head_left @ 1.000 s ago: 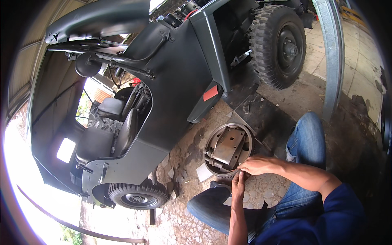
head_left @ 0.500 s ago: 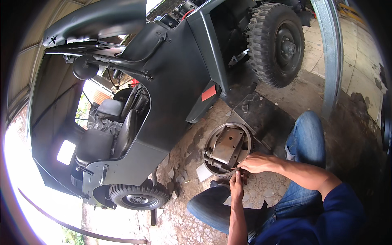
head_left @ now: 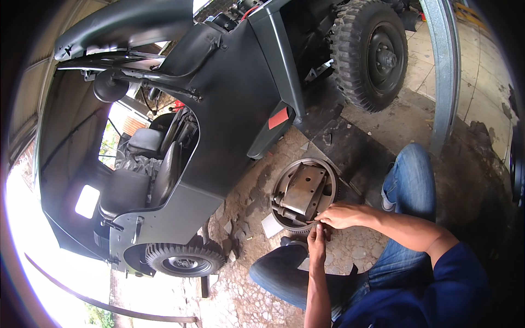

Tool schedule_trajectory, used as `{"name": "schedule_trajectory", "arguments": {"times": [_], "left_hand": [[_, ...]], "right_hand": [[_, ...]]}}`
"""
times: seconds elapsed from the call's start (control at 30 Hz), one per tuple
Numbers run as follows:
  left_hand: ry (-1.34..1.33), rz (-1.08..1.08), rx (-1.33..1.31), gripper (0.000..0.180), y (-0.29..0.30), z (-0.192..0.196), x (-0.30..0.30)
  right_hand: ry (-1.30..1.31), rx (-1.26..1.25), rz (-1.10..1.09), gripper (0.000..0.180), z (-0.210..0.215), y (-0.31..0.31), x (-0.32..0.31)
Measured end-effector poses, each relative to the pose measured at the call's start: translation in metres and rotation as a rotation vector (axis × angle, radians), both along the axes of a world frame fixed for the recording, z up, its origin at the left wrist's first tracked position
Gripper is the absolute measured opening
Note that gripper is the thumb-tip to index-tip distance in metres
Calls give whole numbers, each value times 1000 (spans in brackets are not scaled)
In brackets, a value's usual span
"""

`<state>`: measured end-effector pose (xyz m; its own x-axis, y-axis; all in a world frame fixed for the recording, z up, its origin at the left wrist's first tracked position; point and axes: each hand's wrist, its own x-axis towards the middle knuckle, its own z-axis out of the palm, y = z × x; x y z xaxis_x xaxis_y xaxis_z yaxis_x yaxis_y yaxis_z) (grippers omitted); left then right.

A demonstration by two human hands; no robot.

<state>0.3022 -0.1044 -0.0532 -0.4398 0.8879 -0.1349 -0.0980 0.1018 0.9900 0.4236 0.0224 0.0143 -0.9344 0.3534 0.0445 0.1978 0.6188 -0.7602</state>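
On the ground before me lies a round, toothed metal flywheel (head_left: 277,216). A flat metal bracket with several holes (head_left: 304,191) rests inside its rim, with a short cylindrical metal part (head_left: 292,216) along its near side. At the flywheel's near right edge, my right hand (head_left: 338,215) is closed in a pinch, its fingertips beside the end of the cylindrical part. Just below them, my left hand (head_left: 317,240) has its fingers bent together against the rim. Something thin seems to lie between the fingertips, too small to name.
A dark, doorless jeep (head_left: 229,109) stands at the left and ahead, with a front wheel (head_left: 372,57) at the far right. Nearby rises a grey metal post (head_left: 445,71). A dark flat sheet (head_left: 350,145) and broken chips lie on the rough floor (head_left: 246,218). My bent knees flank the flywheel.
The view has shifted slightly. Both hands stay at the flywheel's near right edge, the right fingertips only a little changed in position.
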Motion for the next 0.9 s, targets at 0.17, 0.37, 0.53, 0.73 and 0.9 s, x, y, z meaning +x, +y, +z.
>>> {"name": "schedule_trajectory", "arguments": {"times": [0.17,0.37,0.53,0.73,0.9], "left_hand": [[-117,-36,108,15,-1,-12,-5],[194,-117,73,19,0,-10,7],[37,-3,81,28,2,-11,1],[257,-97,10,32,-2,-17,1],[135,8,77,25,5,-6,7]], "right_hand": [[103,53,-26,31,-16,-1,-3],[-45,131,-30,31,-19,1,0],[226,168,-43,32,-25,-3,-1],[84,228,70,35,-31,-5,-6],[183,193,-11,36,-33,0,-4]]}}
